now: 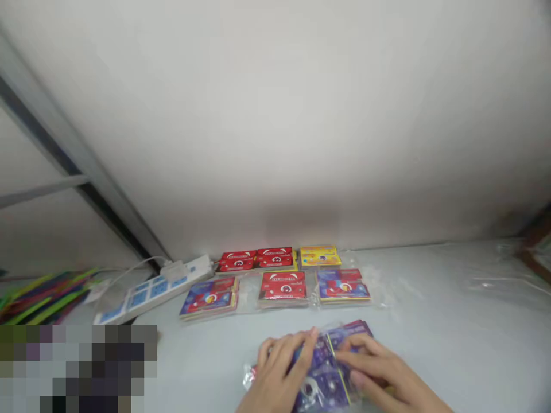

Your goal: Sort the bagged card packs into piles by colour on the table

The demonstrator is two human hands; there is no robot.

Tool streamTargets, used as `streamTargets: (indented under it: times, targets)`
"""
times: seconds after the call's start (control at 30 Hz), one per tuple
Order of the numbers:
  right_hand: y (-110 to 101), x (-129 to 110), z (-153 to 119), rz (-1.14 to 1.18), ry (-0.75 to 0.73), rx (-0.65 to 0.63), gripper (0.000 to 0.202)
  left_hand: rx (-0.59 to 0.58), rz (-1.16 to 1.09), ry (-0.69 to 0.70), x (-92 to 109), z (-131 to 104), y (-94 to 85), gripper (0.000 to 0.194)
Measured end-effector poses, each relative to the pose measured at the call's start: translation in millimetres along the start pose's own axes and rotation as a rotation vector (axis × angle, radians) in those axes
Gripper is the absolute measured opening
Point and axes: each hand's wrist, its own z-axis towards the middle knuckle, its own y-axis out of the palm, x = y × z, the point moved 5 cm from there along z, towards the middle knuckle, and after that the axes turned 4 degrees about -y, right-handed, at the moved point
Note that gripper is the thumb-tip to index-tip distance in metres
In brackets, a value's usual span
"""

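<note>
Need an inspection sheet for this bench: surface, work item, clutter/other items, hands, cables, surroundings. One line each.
Surface: pale grey tabletop; lower-left image corner pixelated.
Work item: purple pack with clear plastic, under both hands.
Clutter/other items: three red stacks, one yellow stack, two blue-and-red stacks beyond the pack; blurred multicoloured strips far left.
Hands: left hand on the pack; right hand touching it; grip unclear.
Cables: white cable by the power strip; ends unclear.
Surroundings: pale wall behind, grey frame left.
</note>
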Motion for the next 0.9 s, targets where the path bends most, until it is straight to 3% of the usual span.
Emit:
streamTargets:
  times: [0.13,0.27,0.4,0.6,0.77,0.9]
  targets:
    - [1.2,10.9,-0.8,-0.139,0.013,-0.093,0.03,-0.017,-0.035,-0.024,-1.4,0.3,-7.9,0.09]
    - [-4.3,13.7,0.2,-0.101,0.065,-0.045,0.029,-0.062,-0.084,-0.017,-0.3,1.2,-12.8,0.09]
    - [-20.9,23.7,-1.1,-0.166,0.163,0.108,0.029,-0.061,-0.086,-0.127,-2.7,1.2,-22.6,0.099]
    - [-41.8,57.6,-10.1,-0.408,0.316,0.37,0.034,0.042,-0.109,-0.224,-9.4,-2.6,-33.1,0.089]
    - [-40.3,75.2,-8.9,-0.437,0.394,0.232,0.029,0.057,-0.104,-0.275,-18.0,-5.6,-28.9,0.091]
    - [-49.0,75.5,-8.0,-0.392,0.453,0.218,0.03,0.042,-0.115,-0.284,-18.5,-4.8,-28.3,0.09]
